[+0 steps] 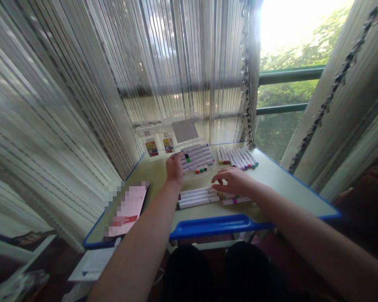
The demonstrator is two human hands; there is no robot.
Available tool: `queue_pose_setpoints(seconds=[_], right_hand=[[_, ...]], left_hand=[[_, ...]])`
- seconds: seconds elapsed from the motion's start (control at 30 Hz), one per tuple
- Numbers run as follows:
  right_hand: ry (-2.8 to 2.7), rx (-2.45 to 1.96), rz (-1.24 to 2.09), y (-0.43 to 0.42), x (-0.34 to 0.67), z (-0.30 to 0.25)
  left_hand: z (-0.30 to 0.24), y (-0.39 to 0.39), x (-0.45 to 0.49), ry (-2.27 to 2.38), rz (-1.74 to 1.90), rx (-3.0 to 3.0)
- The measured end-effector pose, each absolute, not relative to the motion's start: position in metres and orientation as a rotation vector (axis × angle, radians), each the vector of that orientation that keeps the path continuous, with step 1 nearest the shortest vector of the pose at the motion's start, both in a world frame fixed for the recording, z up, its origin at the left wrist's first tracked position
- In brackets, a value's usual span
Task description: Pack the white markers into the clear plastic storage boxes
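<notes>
My left hand [174, 168] reaches to the left end of a clear plastic case [198, 161] holding several white markers, fingers curled at a marker's end. My right hand [232, 180] hovers palm down over a loose row of markers [197, 197] lying on the small desk [280, 178], fingers bent and pinching toward one near the coloured caps. Another row of markers [236, 157] lies at the back right of the desk. What each hand holds is hard to make out.
A blue tray lip [212, 225] runs along the desk's front edge. A blurred phone or card [127, 208] lies at the left. The case's open lid [173, 136] leans on sheer curtains [82, 105]. A window with green rails [290, 75] is at the right.
</notes>
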State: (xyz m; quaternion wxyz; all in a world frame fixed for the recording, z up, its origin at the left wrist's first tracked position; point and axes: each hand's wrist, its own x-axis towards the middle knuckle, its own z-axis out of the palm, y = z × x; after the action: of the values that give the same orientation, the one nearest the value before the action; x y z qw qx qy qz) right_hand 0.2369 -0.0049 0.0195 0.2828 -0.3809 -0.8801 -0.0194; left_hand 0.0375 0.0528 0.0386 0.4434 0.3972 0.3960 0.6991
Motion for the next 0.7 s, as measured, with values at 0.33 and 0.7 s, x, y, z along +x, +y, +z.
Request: queue_pose_setpoints(seconds=[0.33, 0.7], right_hand=[[-2.430, -1.058, 0.327, 0.010, 0.232, 0.011], [-2.372, -1.090, 0.273, 0.018, 0.245, 0.007]], left_hand=[[0.037, 0.055, 0.035, 0.970, 1.749, 1.008], [0.036, 0.056, 0.034, 0.983, 1.736, 0.970]])
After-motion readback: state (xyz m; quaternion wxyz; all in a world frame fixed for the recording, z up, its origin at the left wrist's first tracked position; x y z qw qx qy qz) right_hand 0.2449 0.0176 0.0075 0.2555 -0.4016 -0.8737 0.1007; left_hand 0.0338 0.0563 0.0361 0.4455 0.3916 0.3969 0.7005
